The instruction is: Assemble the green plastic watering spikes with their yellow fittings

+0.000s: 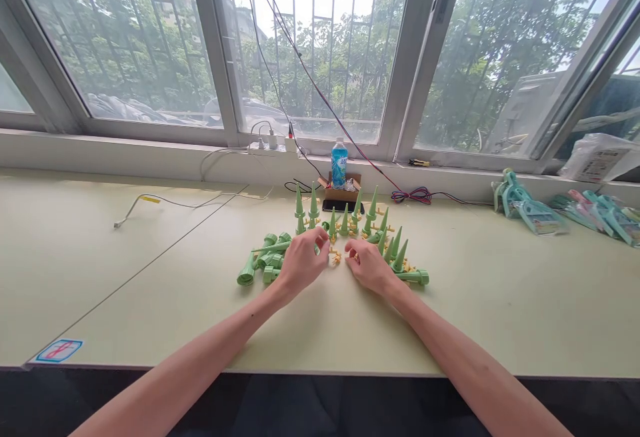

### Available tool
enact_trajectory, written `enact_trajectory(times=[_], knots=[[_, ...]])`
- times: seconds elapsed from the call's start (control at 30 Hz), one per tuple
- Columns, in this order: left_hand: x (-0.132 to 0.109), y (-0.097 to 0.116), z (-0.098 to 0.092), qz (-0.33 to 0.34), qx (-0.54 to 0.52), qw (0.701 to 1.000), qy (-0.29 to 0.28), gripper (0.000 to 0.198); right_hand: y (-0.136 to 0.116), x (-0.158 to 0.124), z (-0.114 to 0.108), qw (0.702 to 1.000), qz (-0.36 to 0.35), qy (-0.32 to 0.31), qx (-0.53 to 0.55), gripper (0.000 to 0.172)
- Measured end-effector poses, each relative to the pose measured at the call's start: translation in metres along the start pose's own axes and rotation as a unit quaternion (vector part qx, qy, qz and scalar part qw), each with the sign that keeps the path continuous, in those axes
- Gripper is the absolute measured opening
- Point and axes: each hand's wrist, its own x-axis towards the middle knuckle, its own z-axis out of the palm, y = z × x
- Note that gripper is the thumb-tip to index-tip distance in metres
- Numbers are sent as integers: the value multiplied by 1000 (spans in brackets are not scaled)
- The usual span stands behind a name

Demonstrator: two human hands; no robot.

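My left hand [305, 255] is closed, thumb and index finger bent together, with a bit of a green plastic piece [317, 249] showing between the fingers. Facing it, a short gap away, my right hand [369, 265] has its fingers curled in a pinch; whatever they hold is hidden. Between and just beyond the hands lie small yellow plastic valves [337, 259]. Green cone-shaped spikes [345, 221] stand upright in an arc behind both hands. More green spikes [246, 270] lie on their sides left of my left hand, and one lying spike [415, 277] is beside my right wrist.
A blue-labelled bottle [339, 165] stands at a small cardboard box [343, 193], behind a dark phone [336, 206]. Coiled cable [413, 195] and a white cable [170, 202] lie on the pale table [500, 310]. Bagged teal items [537, 213] sit at the right, under the windows.
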Motion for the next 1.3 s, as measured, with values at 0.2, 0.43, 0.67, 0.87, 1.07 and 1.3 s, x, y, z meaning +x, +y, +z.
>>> enact_trajectory(times=[0.2, 0.43, 0.67, 0.87, 1.07, 1.3], knots=[[0, -2, -1, -11, 9, 1000, 13, 8, -2, 0, 0, 1000, 4, -4, -17, 8], [2, -3, -3, -70, 43, 997, 6, 20, -1, -1, 0, 1000, 0, -6, -14, 7], [1, -7, 1, -63, 60, 994, -65, 13, -4, -1, 0, 1000, -20, 12, 10, 10], [2, -9, 2, -58, 68, 993, -74, 20, -12, 0, -2, 994, -33, 70, 78, 13], [3, -9, 3, -67, 64, 993, -71, 22, -10, 1, 0, 989, -33, 79, 122, 13], [3, -8, 3, -69, 48, 994, -63, 22, -8, 1, 2, 988, -33, 73, 135, 14]])
